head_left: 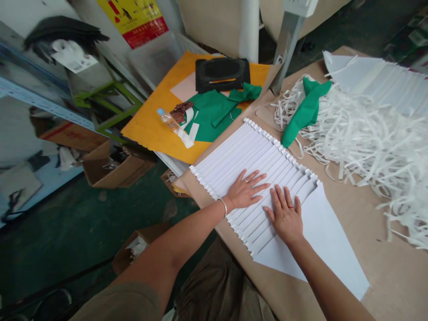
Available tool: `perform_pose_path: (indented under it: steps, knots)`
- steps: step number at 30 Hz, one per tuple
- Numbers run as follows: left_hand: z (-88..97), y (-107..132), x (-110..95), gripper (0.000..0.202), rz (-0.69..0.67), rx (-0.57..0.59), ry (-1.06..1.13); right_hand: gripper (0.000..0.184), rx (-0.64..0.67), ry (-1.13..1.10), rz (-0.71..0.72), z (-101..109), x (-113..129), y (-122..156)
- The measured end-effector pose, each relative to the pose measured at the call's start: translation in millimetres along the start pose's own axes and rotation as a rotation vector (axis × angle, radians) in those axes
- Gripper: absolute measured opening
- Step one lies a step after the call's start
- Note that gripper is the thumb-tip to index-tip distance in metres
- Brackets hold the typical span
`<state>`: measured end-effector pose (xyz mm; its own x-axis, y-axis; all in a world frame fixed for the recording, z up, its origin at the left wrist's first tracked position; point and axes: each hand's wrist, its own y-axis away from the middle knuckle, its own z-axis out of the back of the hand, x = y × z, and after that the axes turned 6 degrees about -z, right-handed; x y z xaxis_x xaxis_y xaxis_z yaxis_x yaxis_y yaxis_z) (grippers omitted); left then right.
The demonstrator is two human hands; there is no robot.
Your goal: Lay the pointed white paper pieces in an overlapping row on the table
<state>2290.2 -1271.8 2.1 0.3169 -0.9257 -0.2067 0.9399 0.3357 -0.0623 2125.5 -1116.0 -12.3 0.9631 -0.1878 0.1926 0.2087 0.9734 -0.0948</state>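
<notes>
I look from afar, beginning with the left hand [246,191] in the middle of the frame: it lies palm down, with its fingers spread wide. The right hand [286,218] is just beside it, a little lower and more to the right, also flat and with fingers apart. Neither hand grips anything; both rest on the white pleated sheet [254,158].

This sheet lies from the centre toward the lower right of the frame, upon the brown-covered table [384,276]. Narrow folds run across it, and both fold ends make a toothed edge. Toward the lower right it continues as a smooth panel [327,245], which seems to me the same piece.

I judge it to be light and thin, rather crisp like paper, and perhaps a little slippery. The folds could spring up or lose their order if one pulls on them, so I would press with flat palms and pinch softly at the plain panel, not at the toothed ends. I cannot tell the exact material.

Further out, a green cloth [306,111] lies at the upper right, over a heap of white strips [364,133]. At the upper centre, a black tray [222,73] stands on a yellow sheet [143,129].
</notes>
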Motion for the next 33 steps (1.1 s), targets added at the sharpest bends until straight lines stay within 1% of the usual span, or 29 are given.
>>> perform_pose_path:
  steps: [4,6,8,11,14,16,18,21,23,25,28,33]
  knots:
    - [5.7,4.0,-3.2,0.055,0.027,-0.005,-0.020,0.069,-0.025,0.001,-0.020,7.2,8.6,1.5]
    - [8.0,9.2,-2.3,0.057,0.069,-0.022,-0.030,0.068,-0.025,0.003,-0.011,6.8,10.6,3.4]
    - [8.3,17.3,2.8,0.058,0.128,-0.036,-0.039,0.066,-0.024,0.002,0.009,3.9,11.3,5.9]
    - [5.9,32.0,21.0,0.058,0.235,-0.055,-0.045,0.066,-0.036,0.002,0.020,0.9,13.5,7.3]
    - [4.9,43.8,50.2,0.055,0.345,-0.081,-0.043,0.066,-0.046,0.006,0.044,2.9,22.4,-2.3]
    - [7.3,48.3,72.7,0.053,0.379,-0.076,-0.035,0.066,-0.050,0.009,0.074,4.2,33.1,-18.9]
    - [11.6,51.0,94.4,0.051,0.370,-0.055,-0.022,0.065,-0.043,0.010,0.107,2.9,47.4,-44.1]
    - [18.1,55.5,121.6,0.050,0.297,-0.034,0.003,0.063,-0.005,-0.003,0.168,-5.8,73.4,-91.6]
    - [21.0,59.4,135.0,0.051,0.240,-0.039,0.023,0.063,0.027,-0.019,0.199,-15.2,90.8,-122.2]
    - [23.0,63.6,144.8,0.053,0.199,-0.043,0.044,0.064,0.058,-0.028,0.211,-25.3,105.4,-145.8]
    - [25.7,68.5,154.1,0.054,0.161,-0.037,0.065,0.063,0.091,-0.023,0.200,-37.0,118.9,-163.5]
    - [30.5,71.4,161.5,0.056,0.131,-0.030,0.071,0.065,0.085,-0.010,0.177,-43.6,126.2,-166.8]
